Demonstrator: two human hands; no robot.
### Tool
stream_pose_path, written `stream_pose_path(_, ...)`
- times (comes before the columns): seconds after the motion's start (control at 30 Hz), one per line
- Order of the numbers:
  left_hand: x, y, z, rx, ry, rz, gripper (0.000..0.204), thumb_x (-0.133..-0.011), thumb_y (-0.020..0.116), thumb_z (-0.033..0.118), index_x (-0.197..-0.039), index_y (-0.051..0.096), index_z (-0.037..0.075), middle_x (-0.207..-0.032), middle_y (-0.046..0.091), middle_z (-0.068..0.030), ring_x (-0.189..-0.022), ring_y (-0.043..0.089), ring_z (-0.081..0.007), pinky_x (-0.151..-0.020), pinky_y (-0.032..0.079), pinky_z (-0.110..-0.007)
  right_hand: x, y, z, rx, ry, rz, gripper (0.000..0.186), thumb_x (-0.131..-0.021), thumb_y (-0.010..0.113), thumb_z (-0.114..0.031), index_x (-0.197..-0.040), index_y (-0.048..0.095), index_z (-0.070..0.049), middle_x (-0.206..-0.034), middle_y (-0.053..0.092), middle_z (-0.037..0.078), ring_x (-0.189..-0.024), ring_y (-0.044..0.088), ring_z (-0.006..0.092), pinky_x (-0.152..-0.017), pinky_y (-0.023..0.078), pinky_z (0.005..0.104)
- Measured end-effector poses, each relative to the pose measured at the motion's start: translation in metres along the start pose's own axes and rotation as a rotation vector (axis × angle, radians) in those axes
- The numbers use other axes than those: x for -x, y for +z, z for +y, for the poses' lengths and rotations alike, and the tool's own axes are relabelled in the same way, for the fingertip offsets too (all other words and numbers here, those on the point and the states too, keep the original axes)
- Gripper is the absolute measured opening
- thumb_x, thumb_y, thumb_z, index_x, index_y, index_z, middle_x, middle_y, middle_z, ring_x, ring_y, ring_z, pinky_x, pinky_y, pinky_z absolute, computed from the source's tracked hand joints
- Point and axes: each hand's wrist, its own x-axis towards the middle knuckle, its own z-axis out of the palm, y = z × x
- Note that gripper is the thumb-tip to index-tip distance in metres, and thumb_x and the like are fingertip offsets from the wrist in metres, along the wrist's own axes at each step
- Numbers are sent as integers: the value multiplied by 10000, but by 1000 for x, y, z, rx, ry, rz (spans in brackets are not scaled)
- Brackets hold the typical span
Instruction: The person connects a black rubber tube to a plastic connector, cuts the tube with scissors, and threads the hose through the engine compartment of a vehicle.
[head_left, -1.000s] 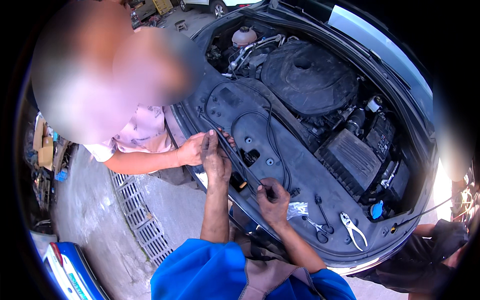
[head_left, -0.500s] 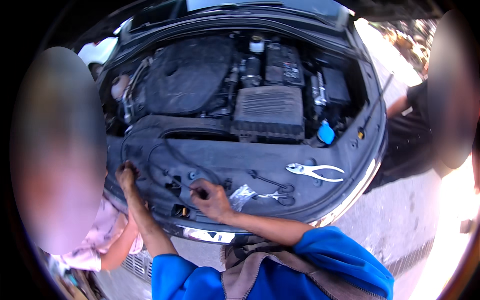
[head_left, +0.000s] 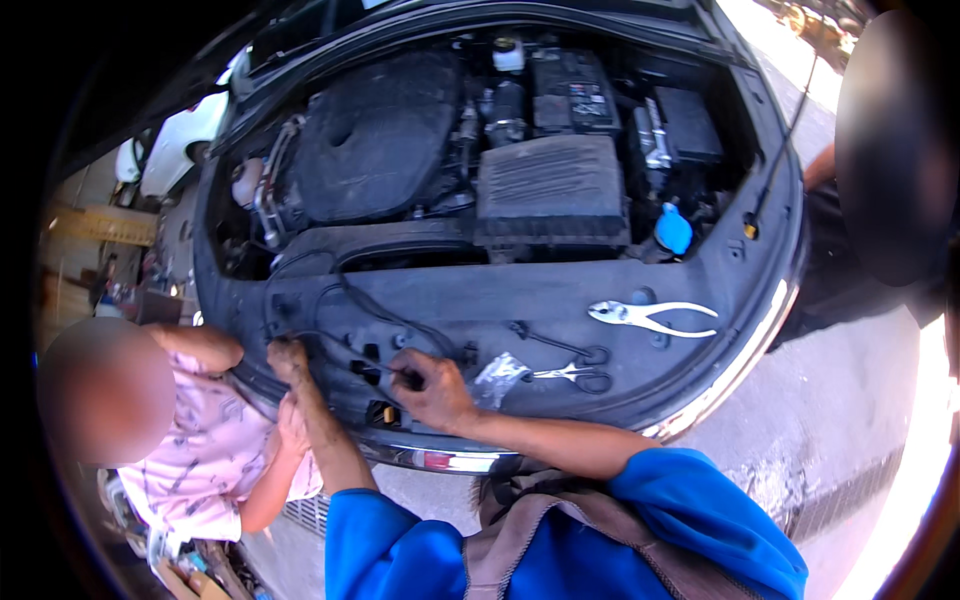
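Head view: right fingers [head_left: 410, 358] pinch a black cable [head_left: 385, 311] (loosely looped), the hold of left fingers [head_left: 285, 352] unclear.

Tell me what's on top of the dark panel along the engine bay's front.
On the dark panel I see pliers, scissors, a clear bag and black cable. The left hand and right hand hide parts of it; whatever lies beneath them can't be seen.

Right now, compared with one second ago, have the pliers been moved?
No. Judged against the blue cap, the pliers keep the same place, beside the scissors.
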Motion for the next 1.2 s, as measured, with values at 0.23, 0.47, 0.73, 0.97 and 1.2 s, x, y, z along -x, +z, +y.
stream_pose_path(0.23, 69, -95, 44, 389, 216, 261, 246, -871, 643, 217, -996, 648, 6, -1023, 599, -238, -919, 605, -395, -779, 489, -454, -13, -6, -5, 14, 1, 11, 140, -830, 654, -23, -967, 627, -6, -703, 598, 9, -624, 531, 43, -551, 451, 218)
stream_pose_path(0.47, 159, -210, 81, 508, 1206, -72, 230, -793, 678, 91, -1013, 648, 30, -954, 632, -126, -921, 618, -284, -936, 408, -434, -13, -10, -5, 31, 44, -168, 86, -851, 634, -2, -935, 619, 13, -764, 608, 12, -667, 530, 35, -582, 441, 204)
stream_pose_path(0.73, 188, -206, 42, 471, 1230, -226, 183, -765, 623, 40, -941, 592, -1, -853, 577, -123, -866, 630, -265, -745, 536, -344, 0, -9, -22, 262, -144, -306, 139, -793, 657, -17, -927, 630, 11, -810, 662, 103, -698, 630, 195, -630, 491, 316)
stream_pose_path(0.97, 202, -181, 26, 645, 1085, -258, 195, -736, 700, 65, -900, 605, 20, -830, 602, -117, -737, 650, -288, -606, 540, -378, 9, -27, -53, 689, -374, -330, 255, -775, 728, -73, -999, 628, -4, -943, 658, 110, -882, 617, 289, -796, 484, 391)
stream_pose_path(1.2, 229, -155, 8, 872, 839, -354, 173, -709, 677, 34, -862, 597, 21, -794, 601, -112, -677, 642, -275, -576, 527, -364, 59, -148, -79, 1337, -188, -162, 316, -765, 680, -74, -1067, 606, -15, -972, 609, 132, -928, 567, 326, -828, 461, 422)
